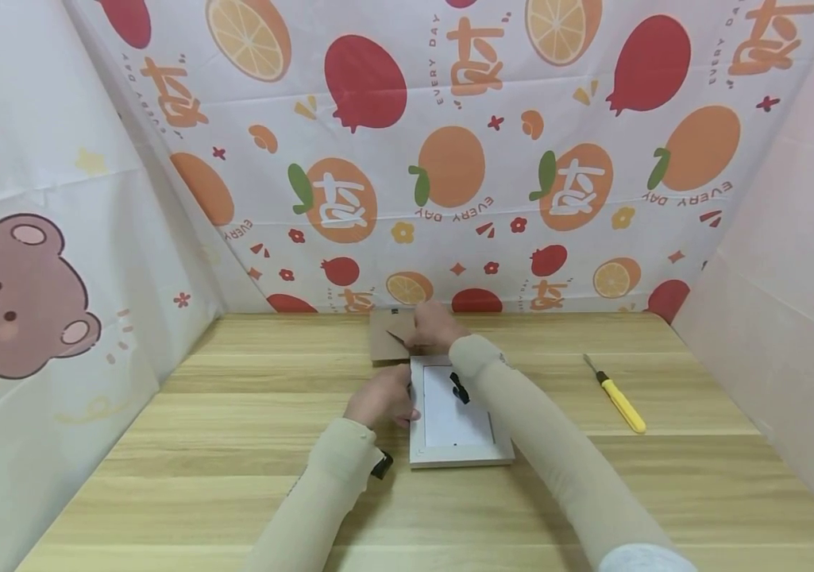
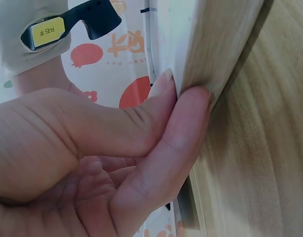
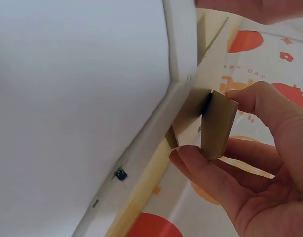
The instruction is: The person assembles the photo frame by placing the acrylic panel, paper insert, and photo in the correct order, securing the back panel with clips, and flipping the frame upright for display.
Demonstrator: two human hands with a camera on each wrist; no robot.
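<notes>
A white picture frame (image 1: 460,454) lies on the table with a white sheet (image 1: 453,425) inside its border. My left hand (image 1: 378,397) pinches the frame's left edge; in the left wrist view, thumb and index finger (image 2: 183,128) meet on the pale frame side (image 2: 215,39). Beyond the frame lies a brown backing board (image 1: 381,338) with a small flap. My right hand (image 1: 435,327) is over that board. In the right wrist view, its thumb and fingers hold the brown flap (image 3: 219,126), which stands up from the board (image 3: 208,74).
To the right lies a screwdriver (image 1: 621,403) with a yellow handle. A fruit-patterned sheet (image 1: 392,183) hangs behind the wooden table (image 1: 271,461). White sheets stand at both sides, the left one with a bear print (image 1: 13,294).
</notes>
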